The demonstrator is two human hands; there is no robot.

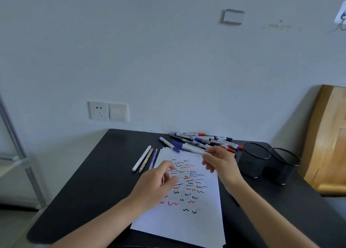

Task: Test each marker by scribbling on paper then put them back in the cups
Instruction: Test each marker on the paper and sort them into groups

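My right hand (220, 161) pinches a white marker with a blue cap (187, 146) and holds it in the air above the top of the paper (189, 223), cap pointing left. The paper is covered with several red, blue and black scribbles. My left hand (159, 180) hovers over the paper's left side with fingers loosely curled and nothing in it. A pile of markers (207, 141) lies at the back of the black table (89, 182). Two black mesh cups (253, 161) (282, 168) stand at the right; nothing sticks out of them.
Another blue-capped marker (169, 145) lies by the paper's top left corner. A white pen (141, 158), a patterned pen and a purple pen (153, 159) lie left of the paper. A wooden board (329, 135) leans at the right. A wall socket (107, 111) sits above the table.
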